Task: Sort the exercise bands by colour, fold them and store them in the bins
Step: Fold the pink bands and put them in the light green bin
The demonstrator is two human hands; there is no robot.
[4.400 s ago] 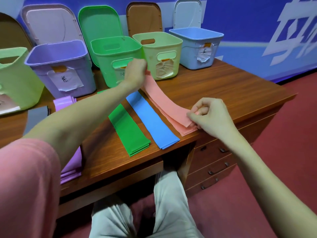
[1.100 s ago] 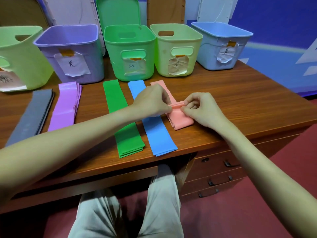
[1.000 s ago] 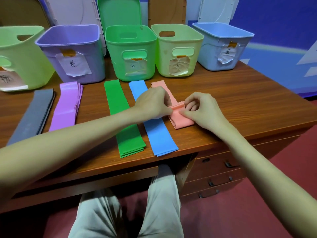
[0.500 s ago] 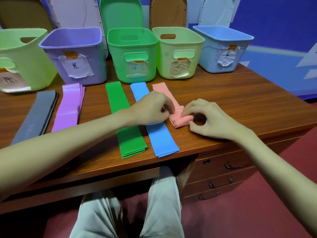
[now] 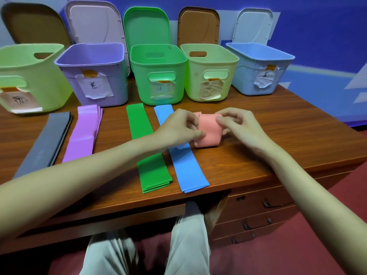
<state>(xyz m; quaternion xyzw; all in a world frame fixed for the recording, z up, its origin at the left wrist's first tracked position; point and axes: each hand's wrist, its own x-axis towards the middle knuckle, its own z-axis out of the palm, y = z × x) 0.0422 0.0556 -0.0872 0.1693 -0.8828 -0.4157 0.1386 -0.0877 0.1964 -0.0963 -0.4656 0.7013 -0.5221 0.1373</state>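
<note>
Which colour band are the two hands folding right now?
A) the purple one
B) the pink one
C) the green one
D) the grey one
B: the left hand and the right hand both pinch the pink band, already folded into a small bundle on the desk, while the other colours lie flat and untouched.

Wooden desk (image 5: 278,135) with a drawer stack (image 5: 256,213) at near right, red floor (image 5: 297,255) below, blue wall (image 5: 317,26) at the far side, person's light trousers (image 5: 188,245) under the desk edge
</note>
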